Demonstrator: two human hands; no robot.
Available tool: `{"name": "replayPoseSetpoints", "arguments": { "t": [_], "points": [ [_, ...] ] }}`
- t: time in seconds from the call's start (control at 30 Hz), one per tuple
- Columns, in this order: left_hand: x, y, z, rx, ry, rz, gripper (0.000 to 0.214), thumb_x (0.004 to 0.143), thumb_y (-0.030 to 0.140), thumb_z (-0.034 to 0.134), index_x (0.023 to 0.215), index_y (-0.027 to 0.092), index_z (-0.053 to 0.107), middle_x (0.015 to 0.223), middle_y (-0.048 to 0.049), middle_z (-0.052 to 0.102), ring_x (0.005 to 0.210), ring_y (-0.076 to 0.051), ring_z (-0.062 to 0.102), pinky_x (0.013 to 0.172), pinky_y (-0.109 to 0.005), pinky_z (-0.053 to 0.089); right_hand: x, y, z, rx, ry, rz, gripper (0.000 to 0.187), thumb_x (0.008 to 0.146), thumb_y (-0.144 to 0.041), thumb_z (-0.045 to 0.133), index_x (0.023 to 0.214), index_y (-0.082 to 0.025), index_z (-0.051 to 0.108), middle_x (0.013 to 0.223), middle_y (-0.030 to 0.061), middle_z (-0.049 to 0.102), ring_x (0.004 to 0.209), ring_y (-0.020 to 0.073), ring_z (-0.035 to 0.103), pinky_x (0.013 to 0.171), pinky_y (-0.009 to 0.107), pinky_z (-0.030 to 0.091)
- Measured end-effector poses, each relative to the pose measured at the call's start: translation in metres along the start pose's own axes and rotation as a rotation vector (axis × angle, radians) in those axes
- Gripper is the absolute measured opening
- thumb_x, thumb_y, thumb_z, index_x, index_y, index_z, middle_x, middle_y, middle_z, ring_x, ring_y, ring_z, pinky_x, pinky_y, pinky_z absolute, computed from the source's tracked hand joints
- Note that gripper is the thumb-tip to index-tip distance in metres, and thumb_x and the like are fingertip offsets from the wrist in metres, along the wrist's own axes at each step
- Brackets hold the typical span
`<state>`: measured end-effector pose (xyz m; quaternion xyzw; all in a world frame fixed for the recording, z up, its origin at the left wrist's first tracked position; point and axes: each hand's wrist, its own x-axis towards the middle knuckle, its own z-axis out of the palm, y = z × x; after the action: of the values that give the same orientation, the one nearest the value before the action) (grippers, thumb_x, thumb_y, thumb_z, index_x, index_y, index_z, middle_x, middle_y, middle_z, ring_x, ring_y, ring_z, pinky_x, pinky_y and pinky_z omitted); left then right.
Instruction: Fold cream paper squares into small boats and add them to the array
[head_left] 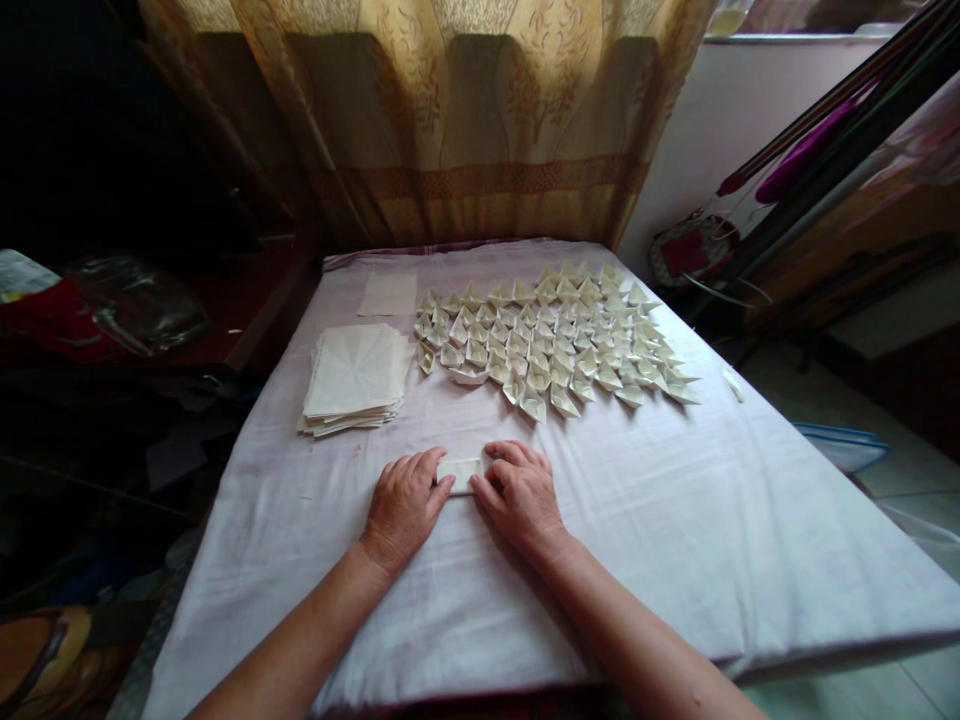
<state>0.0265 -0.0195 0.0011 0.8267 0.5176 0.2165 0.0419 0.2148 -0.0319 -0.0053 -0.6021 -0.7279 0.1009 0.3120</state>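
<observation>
A folded strip of white paper (460, 475) lies on the cloth-covered table near its front middle. My left hand (405, 500) grips its left end, thumb on top and fingers curled along the far side. On the right end, my right hand (521, 492) has its thumb on the paper and its fingers bent around the edge. Beyond my left hand sits a stack of square paper sheets (354, 372). Several rows of small folded paper boats (547, 335) stand together past my right hand.
A single flat sheet (388, 293) lies behind the stack. A small white piece (733, 385) rests near the table's right edge. The white tablecloth (675, 520) is slightly wrinkled. A patterned curtain (487, 130) hangs behind the table, and a dark red cabinet (262, 300) stands at the left.
</observation>
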Motion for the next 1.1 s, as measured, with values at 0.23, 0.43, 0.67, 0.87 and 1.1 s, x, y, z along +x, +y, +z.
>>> {"name": "replayPoseSetpoints", "arguments": {
  "t": [0.23, 0.43, 0.67, 0.87, 1.1],
  "points": [
    [-0.011, 0.009, -0.005, 0.048, 0.101, 0.2, 0.022, 0.097, 0.022, 0.051, 0.112, 0.022, 0.066, 0.121, -0.0083, 0.067, 0.113, -0.026, 0.06, 0.096, -0.042, 0.05, 0.001, -0.001, 0.0, -0.013, -0.026, 0.027, 0.02, 0.083, -0.024, 0.07, 0.064, -0.022, 0.064, 0.11, 0.0045, 0.071, 0.109, 0.0255, 0.058, 0.092, 0.042, 0.037],
    [-0.021, 0.013, -0.005, 0.081, 0.037, 0.344, 0.034, 0.1, 0.026, 0.045, 0.128, 0.014, 0.06, 0.124, -0.009, 0.07, 0.119, -0.025, 0.062, 0.104, -0.044, 0.048, 0.003, -0.003, -0.001, -0.006, -0.023, 0.032, 0.022, 0.083, -0.024, 0.07, 0.062, -0.022, 0.063, 0.108, 0.0044, 0.07, 0.108, 0.0255, 0.059, 0.091, 0.042, 0.037],
    [-0.023, 0.011, 0.001, 0.094, 0.01, 0.318, 0.037, 0.1, 0.027, 0.044, 0.132, 0.016, 0.058, 0.128, -0.0095, 0.068, 0.121, -0.025, 0.062, 0.104, -0.044, 0.049, 0.002, -0.003, 0.001, 0.011, 0.005, 0.036, 0.021, 0.085, -0.023, 0.066, 0.065, -0.023, 0.06, 0.106, 0.0046, 0.07, 0.106, 0.0242, 0.059, 0.091, 0.042, 0.037],
    [-0.025, 0.012, 0.003, 0.071, -0.01, 0.29, 0.039, 0.099, 0.026, 0.044, 0.135, 0.017, 0.056, 0.13, -0.0094, 0.067, 0.124, -0.025, 0.06, 0.106, -0.043, 0.047, 0.002, -0.003, 0.001, 0.031, 0.03, 0.039, 0.013, 0.087, -0.025, 0.063, 0.074, -0.023, 0.06, 0.106, 0.0056, 0.069, 0.104, 0.024, 0.059, 0.091, 0.04, 0.036],
    [-0.024, 0.013, 0.001, 0.103, -0.004, 0.29, 0.038, 0.099, 0.023, 0.043, 0.133, 0.016, 0.058, 0.132, -0.0078, 0.066, 0.123, -0.025, 0.06, 0.104, -0.043, 0.048, 0.002, -0.004, 0.0, 0.014, 0.011, 0.042, 0.009, 0.087, -0.024, 0.064, 0.081, -0.023, 0.057, 0.104, 0.0044, 0.069, 0.102, 0.0234, 0.058, 0.089, 0.039, 0.034]
  ]
}}
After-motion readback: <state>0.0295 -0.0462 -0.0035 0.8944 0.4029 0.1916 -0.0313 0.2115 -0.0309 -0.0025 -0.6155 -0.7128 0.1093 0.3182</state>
